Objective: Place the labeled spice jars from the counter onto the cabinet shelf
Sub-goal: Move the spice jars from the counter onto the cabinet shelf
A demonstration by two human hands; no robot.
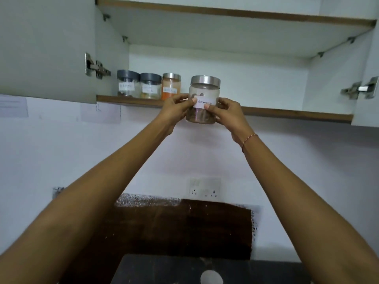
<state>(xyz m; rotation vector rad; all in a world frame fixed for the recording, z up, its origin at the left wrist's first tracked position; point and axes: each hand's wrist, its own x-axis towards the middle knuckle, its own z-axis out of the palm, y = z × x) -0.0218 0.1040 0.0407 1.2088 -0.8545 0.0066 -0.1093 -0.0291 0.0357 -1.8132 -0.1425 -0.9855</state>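
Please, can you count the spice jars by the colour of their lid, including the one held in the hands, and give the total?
Dark grey lid: 2, the left jar and the second jar, both on the shelf.
Silver metal lid: 2, the orange jar on the shelf and the held jar, gripped by the left hand and right hand.
Total: 4 jars.
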